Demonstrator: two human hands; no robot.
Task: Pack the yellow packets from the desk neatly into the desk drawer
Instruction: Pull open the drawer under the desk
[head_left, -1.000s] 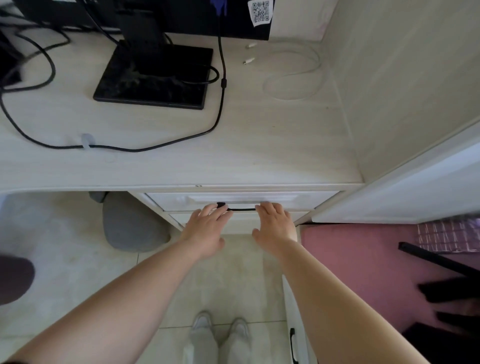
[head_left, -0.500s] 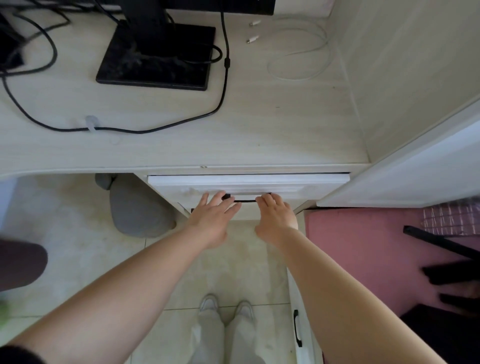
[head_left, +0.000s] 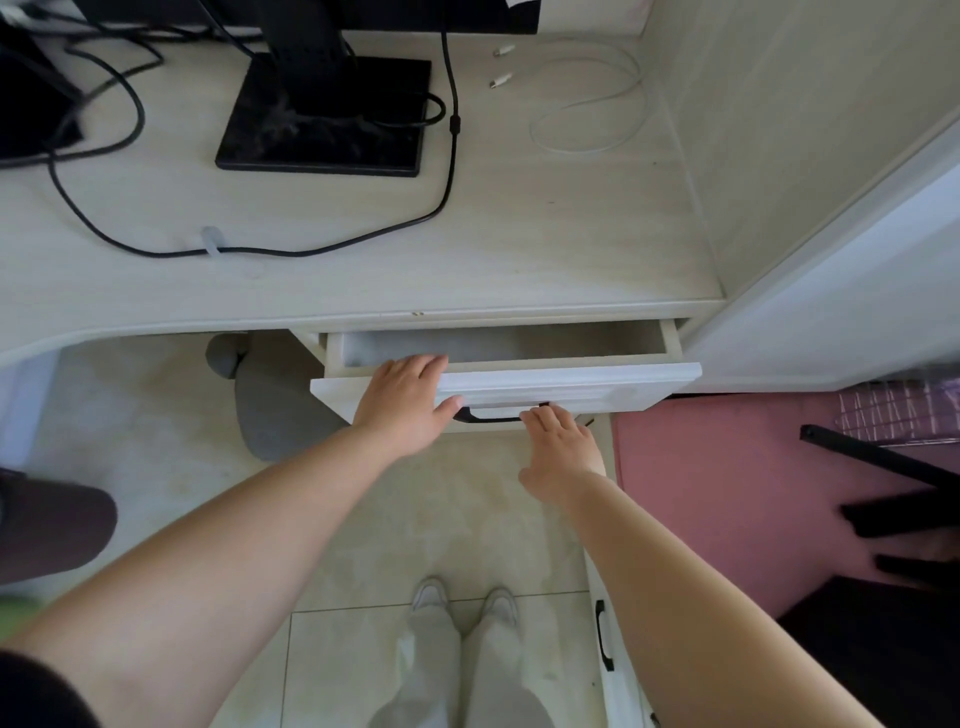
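Observation:
The white desk drawer (head_left: 597, 382) stands pulled partly out from under the desk (head_left: 519, 234). The strip of its inside (head_left: 493, 343) that shows holds nothing. My left hand (head_left: 405, 405) grips the top edge of the drawer front, fingers over the rim and thumb on the face. My right hand (head_left: 563, 452) has its fingers hooked at the black drawer handle (head_left: 488, 417). No yellow packets are in view.
A black monitor base (head_left: 322, 130), a black cable (head_left: 311, 252) and a coiled white cable (head_left: 587, 119) lie on the desk. A tall cabinet wall (head_left: 779, 130) bounds the right. Below are a grey object (head_left: 275, 410), a pink mat (head_left: 727, 493) and a lower door's handle (head_left: 602, 634).
The drawer has slid out toward me from shut to partly open. My left hand moved from the handle up onto the drawer front's top edge. My right hand stayed at the handle.

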